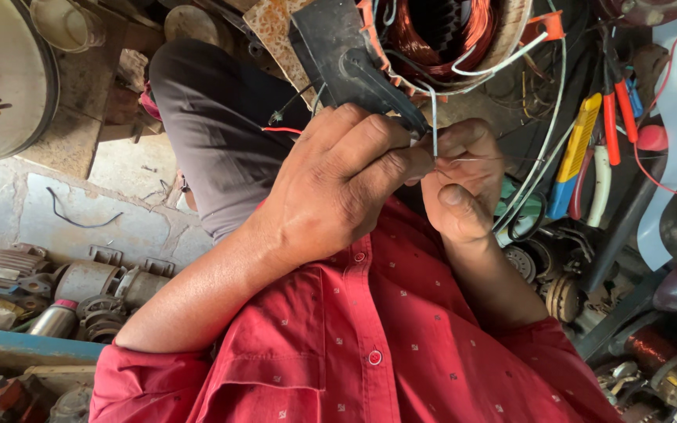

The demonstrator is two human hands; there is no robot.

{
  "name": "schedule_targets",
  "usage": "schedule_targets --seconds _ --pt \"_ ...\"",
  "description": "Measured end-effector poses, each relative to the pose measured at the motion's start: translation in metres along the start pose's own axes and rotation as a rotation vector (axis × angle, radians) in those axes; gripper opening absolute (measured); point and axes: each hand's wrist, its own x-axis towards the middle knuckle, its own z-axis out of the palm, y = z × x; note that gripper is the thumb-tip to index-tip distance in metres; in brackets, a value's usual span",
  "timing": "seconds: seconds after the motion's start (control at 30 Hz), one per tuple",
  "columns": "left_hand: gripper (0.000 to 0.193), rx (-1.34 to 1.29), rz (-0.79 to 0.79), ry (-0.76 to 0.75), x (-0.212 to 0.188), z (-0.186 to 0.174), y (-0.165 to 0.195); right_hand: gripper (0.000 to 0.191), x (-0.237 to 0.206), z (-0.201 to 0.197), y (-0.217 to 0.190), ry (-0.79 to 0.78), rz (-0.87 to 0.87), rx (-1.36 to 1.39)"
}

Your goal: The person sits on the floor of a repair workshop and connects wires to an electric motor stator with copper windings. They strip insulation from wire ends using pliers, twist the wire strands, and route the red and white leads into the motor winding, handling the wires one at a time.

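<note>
Thin pale wire (435, 125), upright, pinched between left hand (338, 184) and right hand (463, 184) grips.

two hands (338, 188), one copper-wound stator (440, 39), one red-handled pliers (616, 110)

Daylight is strong and fairly even, coming mostly from the left, where the pale concrete floor (56, 215) near the left edge is washed out and slightly overexposed. The right side is dimmer, with tools sunk in murky shadow toward the right edge. The left hand (338, 184) is sharp, its knuckles softly lit, shading the red shirt (370, 345) beneath. The copper coil (440, 27) at the top edge glints. Corners bend a little from the wide lens
</note>
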Motion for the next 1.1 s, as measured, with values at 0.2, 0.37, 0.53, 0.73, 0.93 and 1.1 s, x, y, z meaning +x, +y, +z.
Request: schedule_targets --seconds 0.2,0.37,0.53,0.73,0.93,1.1 --pt "0.031 -0.015 0.015 -0.001 0.002 -0.003 0.0 0.052 -0.002 0.0 0.002 0.012 0.027 -0.026" --pt "0.029 -0.008 -0.002 -0.027 0.002 -0.005 -0.001 0.06 -0.001 0.007 -0.003 0.046 -0.004 -0.064" --pt "0.03 -0.008 0.012 0.008 0.002 -0.004 -0.002 0.055 0.001 0.007 -0.005 0.06 -0.044 0.014" --pt "0.029 -0.01 0.003 -0.023 0.002 -0.005 -0.001 0.055 0.0 0.006 0.002 0.027 -0.044 -0.019" --pt "0.031 0.002 0.011 -0.015 0.001 -0.006 -0.002 0.056 0.02 0.01 -0.013 0.049 -0.633 -0.773" --pt "0.03 0.005 0.012 -0.027 -0.001 -0.006 -0.001 0.041 0.032 -0.005 -0.059 -0.279 -1.071 -1.439"
